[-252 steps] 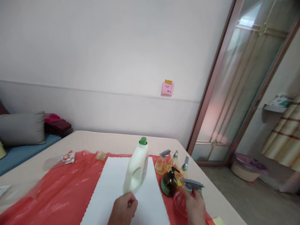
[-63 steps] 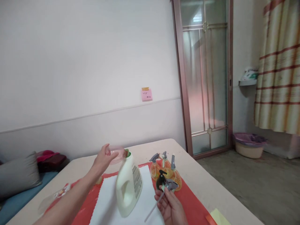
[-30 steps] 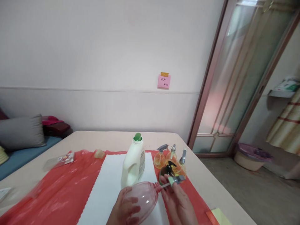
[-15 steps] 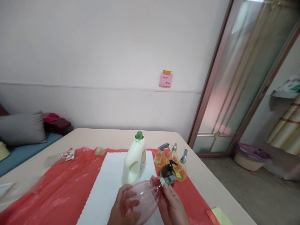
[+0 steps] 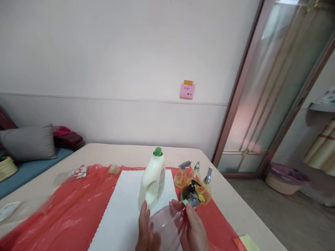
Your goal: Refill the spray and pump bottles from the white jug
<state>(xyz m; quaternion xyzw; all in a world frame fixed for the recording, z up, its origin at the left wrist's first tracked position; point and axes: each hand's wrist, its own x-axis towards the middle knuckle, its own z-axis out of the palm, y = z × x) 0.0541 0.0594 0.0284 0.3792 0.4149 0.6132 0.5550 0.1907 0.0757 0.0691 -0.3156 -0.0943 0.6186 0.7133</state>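
In the head view, a clear pink spray bottle lay tilted between two hands above a white sheet, its neck pointing toward 1 o'clock. The right hand gripped the pale collar of a grey spray head at the neck. The left hand was loosely open against the bottle's lower side; how firmly it bore on the bottle could not be told, nor could the seating of the collar, half hidden by fingers.

By appearances, the work at the neck called for a steady body, a collar square to the mouth and a light turn by the fingertips, since a skewed start could cross the thread and a hard squeeze could flex the thin wall.

Crowding the right hand, a dark pump bottle stood just behind the spray head at 1 o'clock, with orange-tinted spray bottles around it. A white jug stood near, at 11 o'clock, limiting room for the left fingers. Red plastic spread to 9 o'clock over the desk, with clear packaging at 10 o'clock.
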